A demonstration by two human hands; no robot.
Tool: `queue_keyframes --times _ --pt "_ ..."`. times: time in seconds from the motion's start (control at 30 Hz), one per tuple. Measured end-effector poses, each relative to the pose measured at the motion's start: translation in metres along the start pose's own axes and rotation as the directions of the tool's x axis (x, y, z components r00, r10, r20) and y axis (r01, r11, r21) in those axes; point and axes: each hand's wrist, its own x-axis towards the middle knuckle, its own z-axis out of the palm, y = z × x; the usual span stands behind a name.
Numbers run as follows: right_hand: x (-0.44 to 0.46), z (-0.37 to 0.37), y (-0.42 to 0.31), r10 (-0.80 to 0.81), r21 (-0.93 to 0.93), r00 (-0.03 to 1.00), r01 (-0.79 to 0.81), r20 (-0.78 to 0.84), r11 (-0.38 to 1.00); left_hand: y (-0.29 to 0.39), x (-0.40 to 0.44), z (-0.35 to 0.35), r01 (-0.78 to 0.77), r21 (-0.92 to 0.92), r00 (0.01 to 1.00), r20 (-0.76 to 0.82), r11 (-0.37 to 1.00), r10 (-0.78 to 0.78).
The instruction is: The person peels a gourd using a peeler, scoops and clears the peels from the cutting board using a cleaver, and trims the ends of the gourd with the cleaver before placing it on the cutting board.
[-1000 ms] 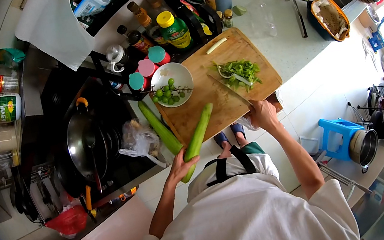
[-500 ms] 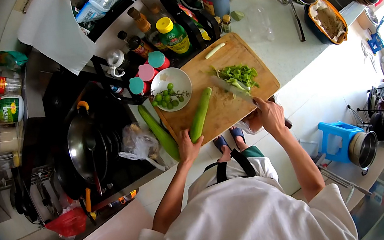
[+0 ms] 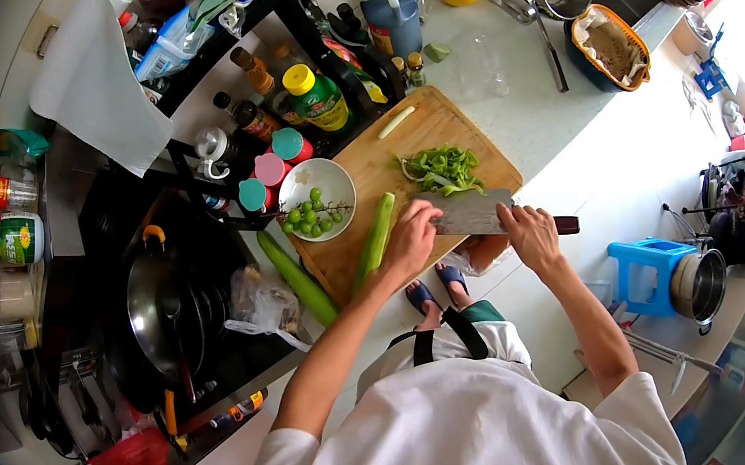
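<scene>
My right hand grips the handle of a cleaver, whose broad blade lies level over the near edge of the wooden cutting board. At the blade's left end is my left hand, fingers bent and pressed together; whether they pinch the blade is hidden. Behind the blade sits a heap of chopped greens. A long pale-green vegetable lies on the board, partly behind my left hand. Another, darker long green vegetable rests beside the board. A white bowl holds green grapes.
A pale stalk lies at the board's far edge. Lidded jars and a yellow-capped bottle stand behind. Left are a plastic bag and a wok on the stove. A lined basket sits right.
My left hand has let go of the long pale-green vegetable and moved right to the blade's end. The cleaver has turned from slanting over the greens to lying level, nearer my body.
</scene>
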Motion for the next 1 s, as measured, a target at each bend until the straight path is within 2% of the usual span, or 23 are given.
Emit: queue_keyframes --times 0.03,0.13,0.4,0.43,0.53,0.57,0.67,0.7,0.8,0.83,0.87,0.9,0.97,1.0 --pt "0.002 -0.002 0.001 0.003 0.000 1.000 -0.003 0.001 1.000 -0.005 0.013 0.010 -0.039 0.014 0.998 0.041 0.999 0.039" --pt "0.010 -0.003 0.003 0.008 -0.009 1.000 -0.008 0.007 1.000 -0.031 0.046 0.033 -0.133 0.116 0.991 0.019 0.984 0.131" --pt "0.026 0.005 0.008 0.000 -0.005 0.997 0.001 0.074 1.000 -0.053 0.090 0.044 0.013 0.266 0.999 -0.043 0.964 -0.002" --pt "0.026 0.006 0.008 -0.012 -0.003 0.998 0.012 0.059 1.000 -0.048 0.094 0.041 -0.023 0.169 1.000 -0.013 0.985 0.025" --pt "0.027 0.011 0.008 -0.035 0.004 0.999 0.035 0.024 0.999 -0.017 0.097 0.037 0.018 -0.073 0.968 0.252 0.997 0.001" --pt "0.027 0.012 0.007 -0.039 0.007 0.999 0.039 0.023 0.999 -0.016 0.100 0.043 -0.003 0.011 0.931 0.366 1.000 -0.001" --pt "0.026 0.016 0.004 -0.048 0.005 0.999 0.048 -0.013 0.999 -0.043 0.099 0.068 -0.182 0.129 0.979 0.112 0.975 0.168" --pt "0.025 0.017 0.004 -0.049 0.001 0.998 0.049 -0.030 0.999 -0.055 0.104 0.070 -0.167 0.170 0.984 0.098 0.971 0.152" --pt "0.018 0.008 0.003 -0.034 -0.001 0.999 0.034 -0.006 0.999 -0.052 0.110 0.040 0.031 -0.207 0.999 -0.012 0.978 -0.034" --pt "0.015 0.004 0.003 -0.014 0.016 1.000 0.014 -0.007 1.000 -0.060 0.107 0.028 -0.036 -0.243 0.996 -0.093 0.969 0.014" --pt "0.012 0.000 0.002 0.008 0.033 1.000 -0.008 -0.007 0.999 -0.021 0.096 -0.010 0.247 -0.323 0.968 0.031 0.914 -0.251" --pt "0.008 -0.002 0.003 0.032 0.049 0.999 -0.032 -0.008 0.998 -0.046 0.084 -0.013 0.003 -0.310 0.984 -0.168 0.951 -0.058" --pt "0.001 -0.004 0.004 0.088 0.129 0.995 -0.082 -0.040 0.988 -0.052 0.045 -0.033 0.059 -0.430 0.932 -0.299 0.901 -0.204" --pt "-0.002 -0.004 0.003 0.118 0.170 0.991 -0.107 -0.057 0.980 -0.063 0.021 -0.037 0.057 -0.416 0.903 -0.366 0.907 -0.225"
